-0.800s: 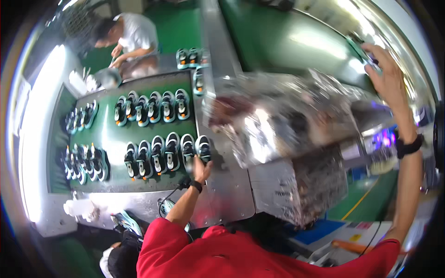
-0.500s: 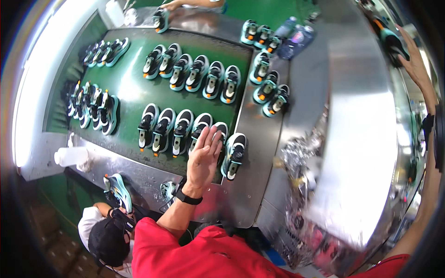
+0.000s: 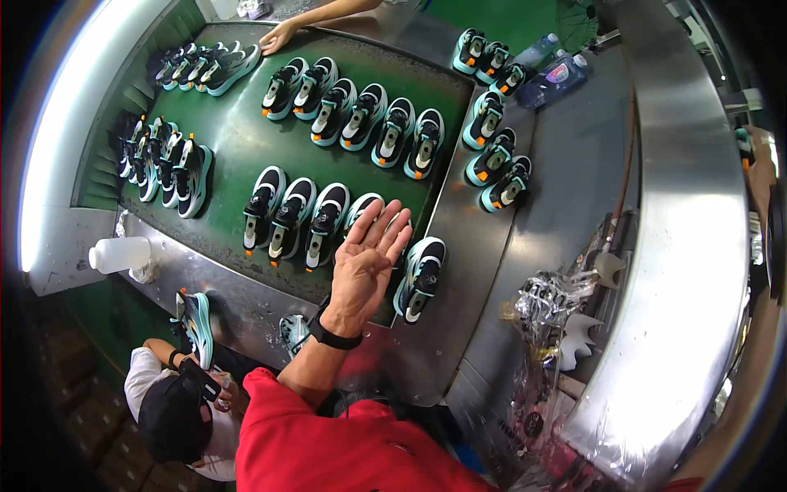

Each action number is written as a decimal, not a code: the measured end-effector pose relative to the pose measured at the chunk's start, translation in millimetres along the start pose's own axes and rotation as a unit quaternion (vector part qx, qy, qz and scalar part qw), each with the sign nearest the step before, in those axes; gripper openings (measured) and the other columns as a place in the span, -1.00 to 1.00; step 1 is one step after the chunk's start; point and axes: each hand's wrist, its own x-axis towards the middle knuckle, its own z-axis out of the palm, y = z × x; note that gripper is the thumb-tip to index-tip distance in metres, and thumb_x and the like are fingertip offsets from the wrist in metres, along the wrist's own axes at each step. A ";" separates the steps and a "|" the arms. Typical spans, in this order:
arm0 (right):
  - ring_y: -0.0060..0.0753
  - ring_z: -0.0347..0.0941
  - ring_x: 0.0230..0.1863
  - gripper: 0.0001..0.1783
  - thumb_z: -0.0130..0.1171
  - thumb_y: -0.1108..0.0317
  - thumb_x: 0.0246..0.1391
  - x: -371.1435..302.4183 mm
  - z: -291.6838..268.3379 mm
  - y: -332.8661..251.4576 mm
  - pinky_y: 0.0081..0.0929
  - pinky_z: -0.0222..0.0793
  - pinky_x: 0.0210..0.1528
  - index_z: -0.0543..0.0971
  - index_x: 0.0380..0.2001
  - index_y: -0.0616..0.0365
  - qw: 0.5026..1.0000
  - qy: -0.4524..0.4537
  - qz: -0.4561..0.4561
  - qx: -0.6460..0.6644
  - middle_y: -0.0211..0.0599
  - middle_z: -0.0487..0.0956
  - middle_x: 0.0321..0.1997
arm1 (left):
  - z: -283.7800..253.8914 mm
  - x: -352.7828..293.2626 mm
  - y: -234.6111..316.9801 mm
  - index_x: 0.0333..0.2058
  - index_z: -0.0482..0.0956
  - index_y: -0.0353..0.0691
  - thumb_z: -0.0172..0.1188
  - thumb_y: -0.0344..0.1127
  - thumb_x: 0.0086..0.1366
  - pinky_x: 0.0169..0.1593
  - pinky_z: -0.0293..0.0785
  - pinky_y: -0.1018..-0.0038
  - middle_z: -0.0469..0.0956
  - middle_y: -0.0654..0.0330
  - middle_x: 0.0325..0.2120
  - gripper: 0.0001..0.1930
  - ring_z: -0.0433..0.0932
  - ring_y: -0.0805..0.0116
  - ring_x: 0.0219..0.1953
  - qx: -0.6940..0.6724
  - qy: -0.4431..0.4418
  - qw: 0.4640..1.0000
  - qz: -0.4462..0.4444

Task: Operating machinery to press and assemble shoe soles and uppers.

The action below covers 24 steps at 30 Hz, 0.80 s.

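Note:
My left hand, palm up with a dark band at the wrist, is open and holds nothing. Its fingers stretch out over the right end of the near row of black, white and teal sneakers, covering part of them. Just right of it, one sneaker stands on the metal edge of the table. At the far right rim my right hand is closed around a sneaker with an orange tab. Most of that shoe and some of the fingers are hidden or cut off by the picture's edge.
More sneakers stand in rows on the green belt and along its metal border. A co-worker's hand reaches in at the top. Another person sits lower left by a sneaker. Bottles and a shiny metal housing lie right.
My right hand has moved down and outward to the right rim with the sneaker. The co-worker's hand at the top has let go of a sneaker at the far left row. My left hand stays.

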 end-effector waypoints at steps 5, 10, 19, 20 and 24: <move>-0.21 0.48 -0.19 -0.32 0.22 0.25 0.07 -61.7 -2.9 -35.2 -0.33 0.39 -0.20 0.29 0.29 -0.12 0.995 0.103 -0.006 0.016 -0.09 0.47 0.05 | -11.7 -16.8 5.5 -0.67 0.33 -0.26 -0.10 -0.64 0.19 0.34 0.14 -0.05 0.40 -0.22 0.10 -0.73 0.30 -0.08 0.24 0.016 0.000 1.000 0.011; -0.46 0.45 -0.16 -0.25 0.24 0.21 0.04 -168.0 -34.6 21.4 -0.47 0.38 -0.20 0.25 0.30 0.07 0.923 0.044 0.237 0.301 -0.19 0.46 0.11 | -13.5 -21.2 -1.4 -0.65 0.37 -0.29 -0.09 -0.65 0.07 0.34 0.15 -0.07 0.38 -0.22 0.13 -0.82 0.27 -0.14 0.26 0.010 -0.028 1.000 0.000; -0.61 0.41 -0.14 -0.30 0.24 0.23 0.05 -247.0 -82.5 49.3 -0.56 0.36 -0.10 0.29 0.22 0.27 0.870 -0.148 0.134 0.450 -0.33 0.52 -0.01 | -14.0 -22.9 -11.0 -0.65 0.31 -0.21 -0.08 -0.67 0.01 0.32 0.17 -0.05 0.52 -0.12 -0.10 -0.80 0.35 -0.11 0.20 0.048 -0.004 0.999 -0.009; -0.61 0.41 -0.14 -0.31 0.24 0.23 0.06 -242.9 -83.1 47.7 -0.56 0.36 -0.10 0.30 0.21 0.27 0.865 -0.158 0.137 0.456 -0.34 0.52 -0.02 | -16.4 -23.4 -12.7 -0.65 0.29 -0.19 -0.09 -0.67 0.03 0.32 0.17 -0.06 0.61 -0.05 -0.27 -0.79 0.39 -0.12 0.17 0.046 0.003 0.999 -0.014; -0.62 0.41 -0.15 -0.36 0.24 0.21 0.07 -220.6 -69.8 29.1 -0.56 0.36 -0.11 0.34 0.17 0.25 0.858 -0.139 0.168 0.465 -0.35 0.52 -0.03 | -6.0 -30.3 -22.4 -0.62 0.29 -0.17 -0.11 -0.64 0.16 0.31 0.18 -0.08 0.26 0.23 -0.71 -0.76 0.45 -0.10 0.11 0.041 -0.004 0.999 -0.027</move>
